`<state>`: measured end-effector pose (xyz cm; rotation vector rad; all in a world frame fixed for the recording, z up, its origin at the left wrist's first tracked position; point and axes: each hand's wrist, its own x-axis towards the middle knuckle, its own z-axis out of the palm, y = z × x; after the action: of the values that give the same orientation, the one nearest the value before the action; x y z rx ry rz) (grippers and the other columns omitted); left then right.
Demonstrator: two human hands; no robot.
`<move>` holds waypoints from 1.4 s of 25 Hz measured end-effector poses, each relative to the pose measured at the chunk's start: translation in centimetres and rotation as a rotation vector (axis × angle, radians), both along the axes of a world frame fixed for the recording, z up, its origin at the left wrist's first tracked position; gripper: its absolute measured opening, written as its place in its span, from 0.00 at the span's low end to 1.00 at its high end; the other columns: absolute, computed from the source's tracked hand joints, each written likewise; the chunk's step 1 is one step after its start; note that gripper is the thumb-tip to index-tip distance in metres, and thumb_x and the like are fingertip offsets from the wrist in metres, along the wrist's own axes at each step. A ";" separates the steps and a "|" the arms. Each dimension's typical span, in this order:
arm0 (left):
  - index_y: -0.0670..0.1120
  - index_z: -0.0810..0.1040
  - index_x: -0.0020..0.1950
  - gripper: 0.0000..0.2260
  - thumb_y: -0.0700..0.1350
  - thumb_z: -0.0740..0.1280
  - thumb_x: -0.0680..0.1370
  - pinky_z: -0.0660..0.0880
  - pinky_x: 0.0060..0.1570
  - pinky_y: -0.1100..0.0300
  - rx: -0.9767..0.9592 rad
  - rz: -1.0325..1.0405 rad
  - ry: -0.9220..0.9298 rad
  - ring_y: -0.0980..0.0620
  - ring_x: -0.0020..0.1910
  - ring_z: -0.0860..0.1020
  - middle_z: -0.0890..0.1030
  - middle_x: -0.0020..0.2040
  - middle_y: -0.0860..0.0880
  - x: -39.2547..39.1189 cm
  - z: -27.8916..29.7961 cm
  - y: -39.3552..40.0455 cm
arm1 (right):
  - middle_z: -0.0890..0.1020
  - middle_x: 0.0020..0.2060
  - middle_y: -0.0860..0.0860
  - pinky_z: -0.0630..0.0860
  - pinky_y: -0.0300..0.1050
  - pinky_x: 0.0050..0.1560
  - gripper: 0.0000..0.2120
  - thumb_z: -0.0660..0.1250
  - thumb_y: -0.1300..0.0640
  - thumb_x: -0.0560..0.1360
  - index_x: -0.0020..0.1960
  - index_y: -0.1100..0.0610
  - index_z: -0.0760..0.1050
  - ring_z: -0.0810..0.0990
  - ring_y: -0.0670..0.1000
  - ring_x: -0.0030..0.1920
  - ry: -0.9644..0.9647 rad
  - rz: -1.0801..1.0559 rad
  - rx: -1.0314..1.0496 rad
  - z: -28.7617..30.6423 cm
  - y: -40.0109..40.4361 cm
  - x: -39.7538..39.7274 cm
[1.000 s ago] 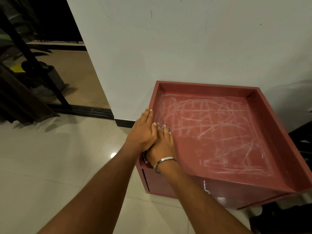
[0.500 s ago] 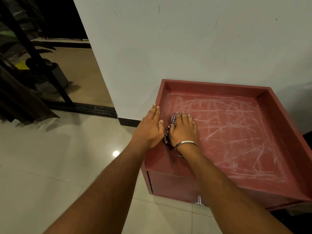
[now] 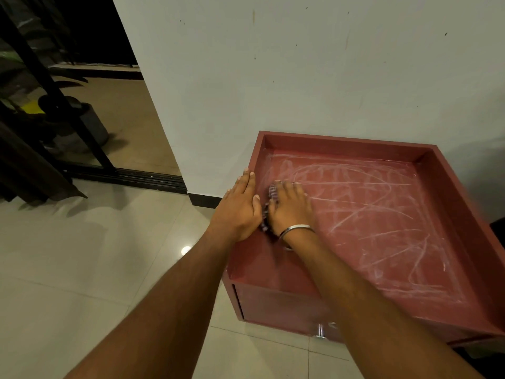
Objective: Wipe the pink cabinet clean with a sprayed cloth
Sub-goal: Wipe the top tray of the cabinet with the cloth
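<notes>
The pink cabinet (image 3: 388,149) stands on the floor against the white wall, its recessed top covered in white chalky scribbles. My right hand (image 3: 291,206) lies flat inside the top near the left wall, pressing down a dark patterned cloth (image 3: 269,203), of which only the left edge shows. A metal bangle circles that wrist. My left hand (image 3: 240,206) rests flat on the cabinet's left rim, fingers together, touching the cloth's side. The strip of the top nearer me than the right hand looks free of marks.
Pale glossy floor tiles (image 3: 82,269) stretch to the left and front. A dark sliding-door track (image 3: 123,176) and doorway lie at the back left, with a dark bin (image 3: 93,124) beyond. A metal knob (image 3: 320,330) sticks out of the cabinet's front.
My right hand has slid the cloth away from me along the left side of the cabinet top. My left hand has moved forward along the rim beside it.
</notes>
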<state>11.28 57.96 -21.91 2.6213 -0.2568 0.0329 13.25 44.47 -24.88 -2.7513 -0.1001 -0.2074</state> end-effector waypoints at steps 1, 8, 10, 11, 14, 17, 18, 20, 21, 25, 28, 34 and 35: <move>0.45 0.46 0.79 0.26 0.48 0.49 0.83 0.52 0.77 0.50 0.004 0.006 -0.002 0.52 0.78 0.47 0.45 0.80 0.49 0.0 0.0 -0.1 | 0.59 0.76 0.52 0.49 0.53 0.76 0.26 0.53 0.50 0.78 0.76 0.53 0.56 0.52 0.56 0.77 0.001 -0.067 0.006 -0.1 -0.7 0.3; 0.45 0.47 0.79 0.26 0.47 0.50 0.82 0.52 0.77 0.50 -0.014 0.004 -0.005 0.53 0.78 0.47 0.45 0.80 0.49 1.0 0.0 -0.3 | 0.52 0.78 0.50 0.44 0.52 0.77 0.27 0.51 0.49 0.80 0.77 0.52 0.49 0.45 0.55 0.78 0.118 0.074 0.003 0.3 2.7 2.4; 0.45 0.47 0.79 0.26 0.47 0.50 0.82 0.52 0.76 0.50 -0.019 0.007 -0.004 0.53 0.78 0.47 0.45 0.80 0.49 1.4 -0.1 -0.3 | 0.52 0.78 0.49 0.45 0.52 0.77 0.28 0.51 0.49 0.80 0.77 0.51 0.49 0.45 0.54 0.78 0.103 0.123 -0.019 0.2 2.7 2.7; 0.45 0.47 0.79 0.26 0.47 0.50 0.82 0.52 0.77 0.50 -0.021 0.006 -0.002 0.53 0.78 0.47 0.45 0.80 0.49 1.5 0.0 -0.3 | 0.53 0.78 0.49 0.46 0.52 0.77 0.27 0.51 0.49 0.80 0.77 0.51 0.49 0.46 0.54 0.78 0.094 0.117 -0.011 0.2 2.3 2.8; 0.45 0.47 0.79 0.26 0.47 0.50 0.82 0.52 0.76 0.50 -0.020 0.009 -0.007 0.53 0.78 0.47 0.45 0.80 0.49 1.8 0.0 -0.4 | 0.56 0.77 0.50 0.46 0.52 0.77 0.26 0.51 0.50 0.80 0.76 0.51 0.54 0.49 0.53 0.78 0.068 0.008 0.048 -0.1 1.3 3.7; 0.45 0.47 0.79 0.26 0.46 0.50 0.82 0.52 0.76 0.50 -0.018 0.012 -0.008 0.52 0.78 0.47 0.45 0.80 0.49 2.4 -0.1 -0.5 | 0.57 0.77 0.51 0.46 0.52 0.77 0.25 0.51 0.50 0.80 0.76 0.52 0.55 0.49 0.54 0.77 0.057 -0.102 0.041 -0.2 1.9 5.0; 0.45 0.47 0.79 0.26 0.46 0.50 0.82 0.53 0.76 0.50 -0.021 0.012 -0.005 0.53 0.78 0.47 0.45 0.80 0.49 2.6 -0.2 -0.5 | 0.56 0.77 0.50 0.45 0.52 0.77 0.25 0.51 0.50 0.80 0.76 0.52 0.54 0.48 0.55 0.78 0.090 -0.096 0.046 -0.1 2.3 5.5; 0.45 0.47 0.79 0.26 0.47 0.50 0.82 0.53 0.76 0.50 -0.022 0.007 -0.008 0.53 0.78 0.47 0.45 0.80 0.49 3.0 -0.3 -0.6 | 0.53 0.78 0.49 0.44 0.52 0.76 0.25 0.50 0.50 0.81 0.77 0.51 0.52 0.46 0.55 0.78 0.148 -0.006 0.021 0.0 2.9 6.3; 0.45 0.47 0.79 0.26 0.47 0.50 0.82 0.52 0.76 0.50 -0.023 0.006 -0.013 0.53 0.78 0.47 0.45 0.80 0.49 3.2 -0.4 -0.6 | 0.53 0.78 0.49 0.44 0.52 0.76 0.25 0.49 0.49 0.81 0.77 0.51 0.51 0.45 0.54 0.78 0.153 0.045 0.005 0.0 2.9 6.7; 0.45 0.47 0.79 0.26 0.47 0.49 0.82 0.51 0.77 0.50 -0.014 0.009 -0.004 0.53 0.78 0.46 0.45 0.80 0.50 3.4 -0.3 -0.5 | 0.56 0.77 0.50 0.48 0.53 0.77 0.25 0.49 0.50 0.80 0.76 0.52 0.54 0.49 0.55 0.77 0.081 0.018 0.005 -0.2 1.3 7.5; 0.45 0.46 0.79 0.26 0.47 0.49 0.83 0.51 0.77 0.50 -0.008 0.019 -0.010 0.53 0.78 0.46 0.45 0.80 0.49 4.0 -0.2 -0.6 | 0.58 0.77 0.51 0.48 0.53 0.76 0.25 0.51 0.52 0.79 0.76 0.53 0.56 0.51 0.56 0.77 0.083 -0.086 0.005 -0.1 0.3 8.8; 0.45 0.47 0.79 0.25 0.47 0.50 0.83 0.50 0.77 0.51 -0.025 0.012 -0.002 0.52 0.78 0.46 0.45 0.80 0.48 5.3 0.0 -1.0 | 0.55 0.77 0.49 0.46 0.52 0.76 0.24 0.48 0.50 0.81 0.77 0.52 0.53 0.48 0.54 0.78 0.134 0.081 0.000 0.2 2.2 11.1; 0.45 0.47 0.79 0.25 0.47 0.50 0.83 0.50 0.77 0.51 -0.020 0.013 0.002 0.53 0.78 0.46 0.45 0.80 0.48 5.5 -0.1 -0.9 | 0.56 0.77 0.49 0.47 0.52 0.76 0.24 0.48 0.50 0.81 0.76 0.52 0.54 0.49 0.54 0.77 0.114 0.077 0.004 0.2 1.9 11.4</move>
<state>16.78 57.06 -22.01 2.6029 -0.2381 0.0376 24.65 46.37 -24.72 -2.7425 -0.1741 -0.0294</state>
